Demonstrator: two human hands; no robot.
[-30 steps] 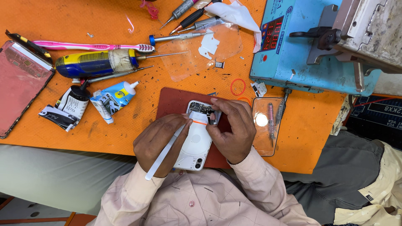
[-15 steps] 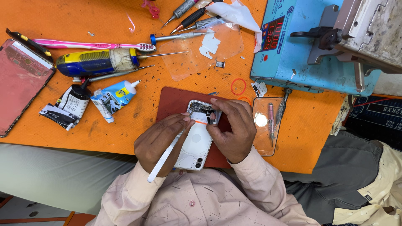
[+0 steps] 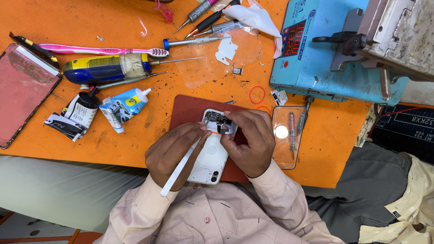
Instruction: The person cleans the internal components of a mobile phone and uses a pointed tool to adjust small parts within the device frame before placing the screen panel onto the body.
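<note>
An orange worktable (image 3: pixel 135 135) is seen from above, with a dark red mat (image 3: pixel 190 110) laid near its front edge. On the mat a white phone (image 3: pixel 210 158) lies opened, its exposed upper end set between the fingertips of both hands. White tweezers (image 3: pixel 181 167) are pinched in the left hand (image 3: pixel 174 153), fingers curled together, the tips aimed at the phone's open top. The phone's upper edge is pressed by the right hand (image 3: pixel 251 140), whose fingers are bent and close together (the thumb rests at the orange strip). To the left, a blue and white glue tube (image 3: pixel 122 107) lies slanted beside a black and white tube (image 3: pixel 81 110); behind them a yellow and blue cylinder (image 3: pixel 106 68) lies flat. A blue machine (image 3: pixel 316 68) with a red display stands at the right. Both wrists are drawn in from the near edge, sleeves pale pink.
</note>
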